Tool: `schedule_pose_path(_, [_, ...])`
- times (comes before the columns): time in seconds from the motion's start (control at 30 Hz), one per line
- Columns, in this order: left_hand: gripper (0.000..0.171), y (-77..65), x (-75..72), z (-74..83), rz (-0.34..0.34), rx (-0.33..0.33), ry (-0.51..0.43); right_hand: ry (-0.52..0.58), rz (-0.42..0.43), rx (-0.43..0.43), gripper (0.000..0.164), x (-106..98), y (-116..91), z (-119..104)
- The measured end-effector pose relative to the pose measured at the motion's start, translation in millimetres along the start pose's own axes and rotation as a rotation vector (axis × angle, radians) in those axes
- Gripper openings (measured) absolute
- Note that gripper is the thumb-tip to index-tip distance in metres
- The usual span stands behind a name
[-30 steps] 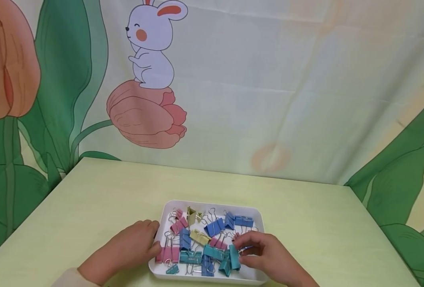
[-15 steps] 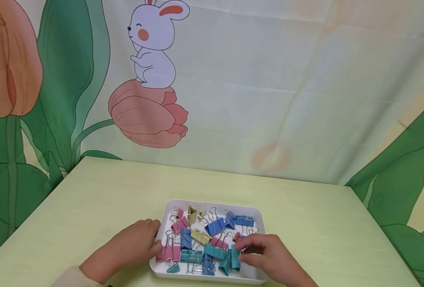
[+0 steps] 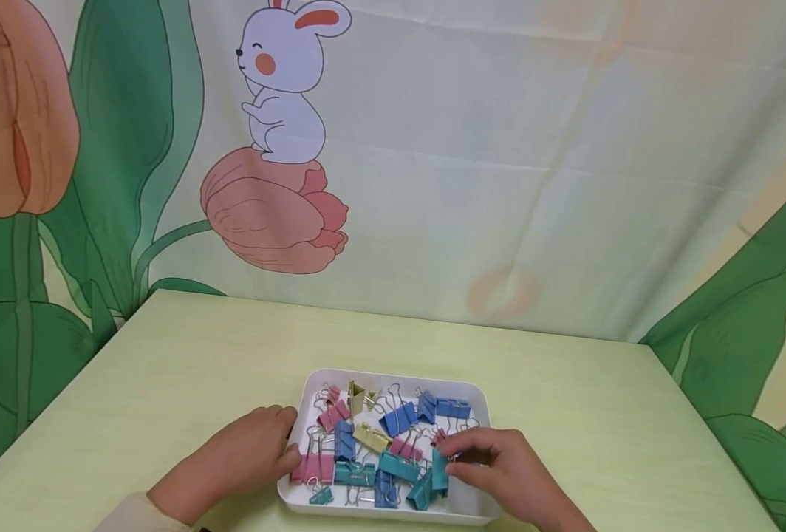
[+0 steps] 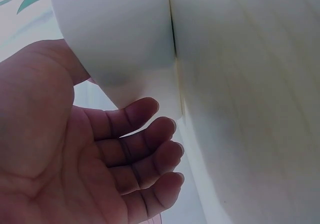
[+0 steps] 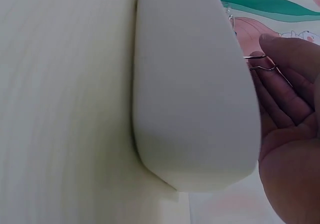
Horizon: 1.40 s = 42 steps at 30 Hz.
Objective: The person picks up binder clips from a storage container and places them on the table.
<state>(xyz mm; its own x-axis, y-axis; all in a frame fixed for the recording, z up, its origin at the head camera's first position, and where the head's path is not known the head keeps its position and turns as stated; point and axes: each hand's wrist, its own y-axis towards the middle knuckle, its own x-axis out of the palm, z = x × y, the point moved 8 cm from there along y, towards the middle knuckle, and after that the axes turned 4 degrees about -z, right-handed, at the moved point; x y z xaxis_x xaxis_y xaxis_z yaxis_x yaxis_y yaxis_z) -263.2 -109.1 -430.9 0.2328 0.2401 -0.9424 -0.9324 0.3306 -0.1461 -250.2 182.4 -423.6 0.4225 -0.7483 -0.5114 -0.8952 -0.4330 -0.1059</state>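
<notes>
A white tray holds several binder clips in teal, blue, pink and yellow. My left hand grips the tray's left wall, thumb over the rim and fingers along the outside. In the left wrist view those fingers curl close beside the wall. At the tray's right end, my right hand pinches a teal binder clip between thumb and fingers. The clip's wire handles show by the fingers in the right wrist view. Another teal binder clip lies against its left side.
Nearest the held clip are a third teal clip, a blue clip and a pink clip. The tray stands on a pale green tabletop. Behind it hangs a printed cloth with a rabbit and tulips.
My right hand has shifted the teal clip slightly right and up in the head view. The teal clip beside it has also shifted a little right. The left hand stays on the tray.
</notes>
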Motion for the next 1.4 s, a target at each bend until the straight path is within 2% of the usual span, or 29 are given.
schedule_pose_path(0.5, [0.031,3.1,1.7,-1.6,-0.03,-0.014,-0.013,0.079,0.131,-0.051,0.023,-30.5,-15.3,-16.6])
schedule_pose_path(0.97, [0.033,3.9,1.7,-1.5,-0.036,-0.016,-0.013,0.081,0.181,-0.115,0.023,-45.4,-20.5,-23.5])
schedule_pose_path(1.07, [0.034,4.2,1.5,-1.5,-0.04,-0.016,-0.015,0.084,0.226,-0.121,0.023,-55.8,-22.4,-20.7])
schedule_pose_path(1.27, [0.034,4.0,1.5,-1.4,-0.044,-0.019,-0.021,0.062,0.327,-0.045,0.026,-83.1,-26.5,-1.9])
schedule_pose_path(1.4, [0.036,4.6,2.4,-2.0,-0.05,-0.026,-0.019,0.031,0.365,-0.027,0.031,-97.4,-27.9,10.7])
